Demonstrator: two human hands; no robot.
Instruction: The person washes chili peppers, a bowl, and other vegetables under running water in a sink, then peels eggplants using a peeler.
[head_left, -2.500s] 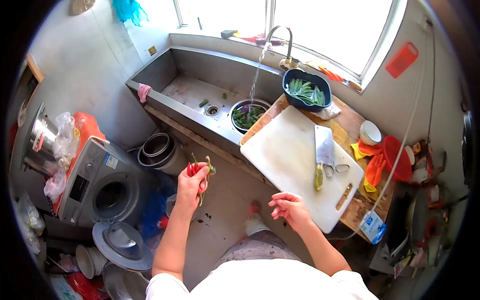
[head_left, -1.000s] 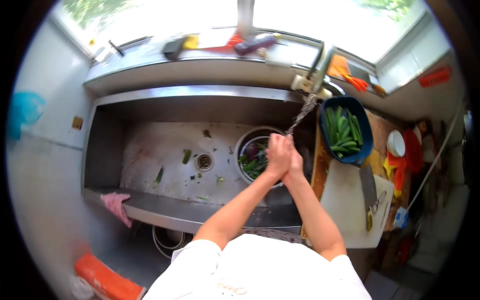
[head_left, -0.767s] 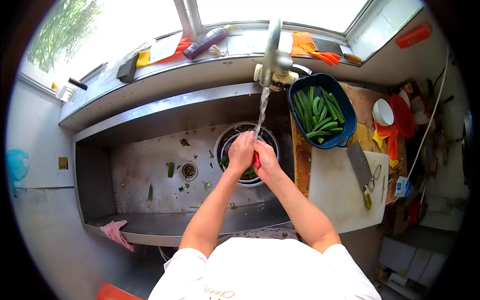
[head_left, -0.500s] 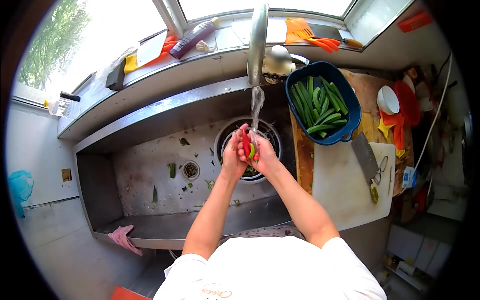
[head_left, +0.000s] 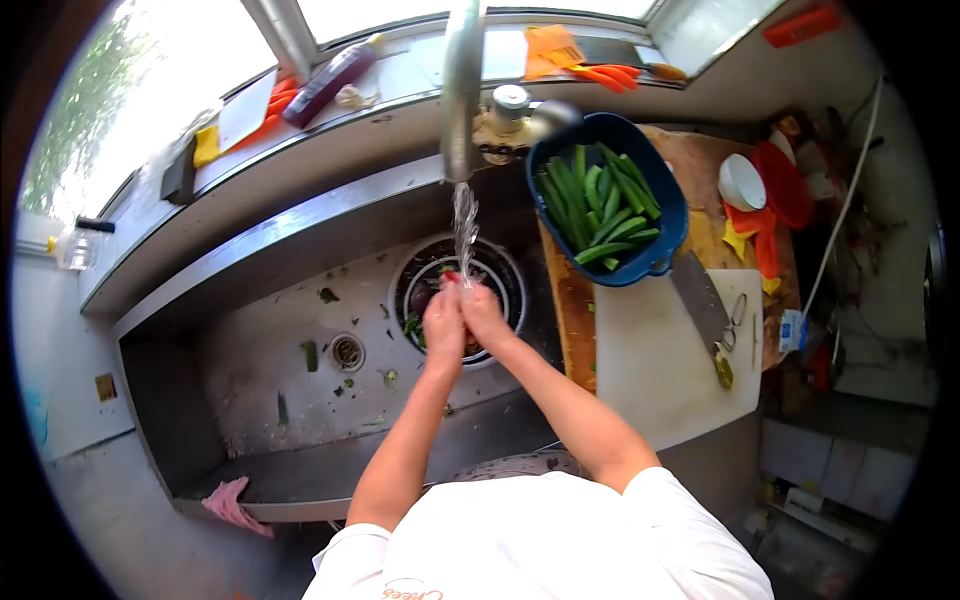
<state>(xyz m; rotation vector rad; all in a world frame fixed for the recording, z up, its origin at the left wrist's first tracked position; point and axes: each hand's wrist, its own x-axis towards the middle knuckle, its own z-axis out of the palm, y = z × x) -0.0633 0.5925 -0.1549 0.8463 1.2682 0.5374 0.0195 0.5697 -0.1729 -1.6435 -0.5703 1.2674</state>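
Observation:
Under the running tap, my left hand and my right hand are pressed together, closed around chili peppers. Only a bit of red shows at the fingertips; the green pepper is hidden now. Water falls onto the fingers. Below the hands, a round bowl stands in the metal sink, with some leafy scraps and dark bits inside.
Right of the sink, a blue basin of long green vegetables stands on a wooden board. A white cutting board bears a cleaver and scissors. Scraps lie around the sink drain.
My hands have gone from cupped and opened upward to closed together over the peppers, covering most of them. The whole view has shifted, so the scene sits further left.

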